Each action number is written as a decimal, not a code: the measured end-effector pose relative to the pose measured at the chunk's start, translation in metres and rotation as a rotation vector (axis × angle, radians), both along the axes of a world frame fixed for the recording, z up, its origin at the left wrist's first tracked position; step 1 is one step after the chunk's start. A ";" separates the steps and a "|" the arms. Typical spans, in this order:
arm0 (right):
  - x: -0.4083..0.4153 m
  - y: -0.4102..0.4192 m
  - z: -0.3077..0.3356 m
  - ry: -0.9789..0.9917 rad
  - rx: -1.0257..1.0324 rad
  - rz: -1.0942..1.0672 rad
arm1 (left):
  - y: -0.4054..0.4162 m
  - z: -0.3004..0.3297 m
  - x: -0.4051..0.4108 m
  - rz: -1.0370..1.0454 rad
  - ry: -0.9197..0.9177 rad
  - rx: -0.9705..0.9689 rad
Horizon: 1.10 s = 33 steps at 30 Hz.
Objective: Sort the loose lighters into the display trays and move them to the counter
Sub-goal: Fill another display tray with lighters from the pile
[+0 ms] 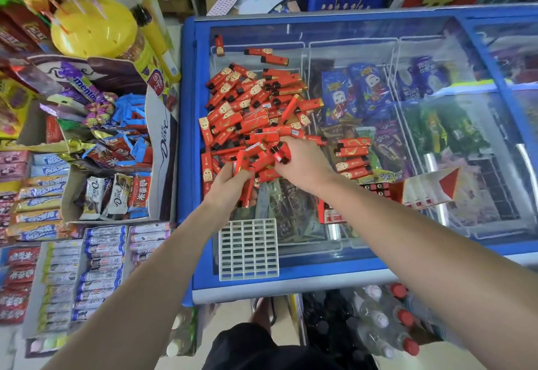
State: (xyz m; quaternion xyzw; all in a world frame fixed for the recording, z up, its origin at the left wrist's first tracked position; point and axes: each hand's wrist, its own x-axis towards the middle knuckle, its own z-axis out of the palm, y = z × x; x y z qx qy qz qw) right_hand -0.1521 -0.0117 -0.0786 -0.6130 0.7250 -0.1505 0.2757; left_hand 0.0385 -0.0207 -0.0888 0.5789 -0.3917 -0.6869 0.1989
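A heap of red lighters [253, 107] lies on the glass lid of a blue chest freezer [378, 265], toward its left end, many stacked crosswise over one another. A few lie apart: three at the far edge of the heap, and a small neat row of lighters [352, 154] just right of it.

The left hand [230, 183] is at the near edge of the heap, its fingers curled round a bundle of several lighters held roughly upright. The right hand [300, 157] is beside it, nearly touching, fingers bent and pinching one or two lighters at the heap's near side (exactly how many cannot be told).

A white grid tray [248, 249], its cells unfilled, rests on the lid near the person, below the left hand. A red and white display box [428, 192] lies tilted under the right forearm, with black lighter tops showing in a row inside.

Left of the freezer stand chocolate and candy boxes [87, 166]; bottles with red caps [390, 323] stand on the floor.
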 end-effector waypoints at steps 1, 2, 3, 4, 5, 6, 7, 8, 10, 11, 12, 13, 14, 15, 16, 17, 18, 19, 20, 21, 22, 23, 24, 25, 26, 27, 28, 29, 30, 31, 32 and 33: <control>-0.005 0.003 0.009 -0.126 0.013 -0.085 | 0.000 0.005 -0.008 0.013 0.012 -0.029; -0.011 0.009 0.019 -0.232 0.031 -0.165 | 0.000 0.011 -0.017 0.018 0.013 -0.058; -0.018 0.014 0.028 -0.311 0.046 -0.235 | 0.001 0.018 -0.028 0.017 0.016 -0.088; -0.026 0.021 0.037 -0.367 0.056 -0.290 | 0.002 0.025 -0.039 0.008 0.015 -0.117; -0.035 0.028 0.042 -0.412 0.064 -0.335 | 0.004 0.031 -0.050 -0.007 0.013 -0.144; -0.045 0.038 0.049 -0.443 0.075 -0.360 | 0.006 0.038 -0.062 -0.028 0.002 -0.168; -0.054 0.047 0.053 -0.459 0.080 -0.374 | 0.009 0.043 -0.075 -0.053 -0.014 -0.186; -0.063 0.058 0.057 -0.461 0.074 -0.372 | 0.012 0.047 -0.088 -0.076 -0.029 -0.200; -0.081 0.082 0.061 -0.449 0.049 -0.365 | 0.022 0.057 -0.115 -0.101 -0.035 -0.229; -0.089 0.094 0.063 -0.452 0.027 -0.360 | 0.028 0.062 -0.128 -0.119 -0.033 -0.253; -0.097 0.106 0.064 -0.465 0.002 -0.352 | 0.035 0.065 -0.140 -0.144 -0.033 -0.279; -0.107 0.116 0.065 -0.487 -0.025 -0.355 | 0.042 0.070 -0.153 -0.174 -0.032 -0.300; -0.116 0.126 0.065 -0.503 -0.046 -0.366 | 0.051 0.073 -0.164 -0.195 -0.028 -0.310; -0.126 0.136 0.065 -0.515 -0.064 -0.383 | 0.059 0.076 -0.175 -0.207 -0.025 -0.310; -0.135 0.145 0.065 -0.511 -0.073 -0.396 | 0.067 0.078 -0.185 -0.210 -0.024 -0.306; -0.143 0.155 0.065 -0.508 -0.081 -0.408 | 0.075 0.079 -0.195 -0.219 -0.030 -0.304; -0.152 0.164 0.065 -0.504 -0.090 -0.416 | 0.082 0.080 -0.203 -0.232 -0.033 -0.302; -0.159 0.172 0.063 -0.513 -0.098 -0.429 | 0.089 0.080 -0.211 -0.247 -0.036 -0.296; -0.166 0.180 0.062 -0.525 -0.104 -0.436 | 0.095 0.080 -0.219 -0.255 -0.041 -0.293; -0.173 0.187 0.062 -0.534 -0.109 -0.438 | 0.101 0.079 -0.226 -0.264 -0.051 -0.298; -0.180 0.194 0.060 -0.533 -0.110 -0.427 | 0.107 0.078 -0.233 -0.271 -0.068 -0.312; -0.186 0.200 0.060 -0.545 -0.104 -0.416 | 0.112 0.078 -0.239 -0.280 -0.087 -0.335; -0.194 0.204 0.058 -0.561 -0.087 -0.411 | 0.116 0.076 -0.244 -0.291 -0.108 -0.361; -0.201 0.209 0.058 -0.584 -0.074 -0.416 | 0.120 0.075 -0.249 -0.311 -0.133 -0.388; -0.210 0.212 0.057 -0.595 -0.070 -0.425 | 0.123 0.073 -0.253 -0.338 -0.155 -0.412; -0.218 0.215 0.056 -0.594 -0.082 -0.434 | 0.127 0.071 -0.257 -0.369 -0.174 -0.433; -0.225 0.216 0.054 -0.573 -0.102 -0.437 | 0.130 0.069 -0.260 -0.398 -0.197 -0.456; -0.232 0.217 0.054 -0.543 -0.118 -0.432 | 0.133 0.067 -0.263 -0.422 -0.219 -0.483; -0.237 0.218 0.055 -0.512 -0.126 -0.412 | 0.135 0.066 -0.266 -0.440 -0.239 -0.508; -0.242 0.218 0.056 -0.491 -0.116 -0.387 | 0.138 0.063 -0.269 -0.454 -0.250 -0.523; -0.247 0.217 0.056 -0.477 -0.099 -0.355 | 0.140 0.061 -0.272 -0.465 -0.258 -0.530; -0.250 0.216 0.055 -0.464 -0.084 -0.324 | 0.141 0.059 -0.275 -0.473 -0.270 -0.534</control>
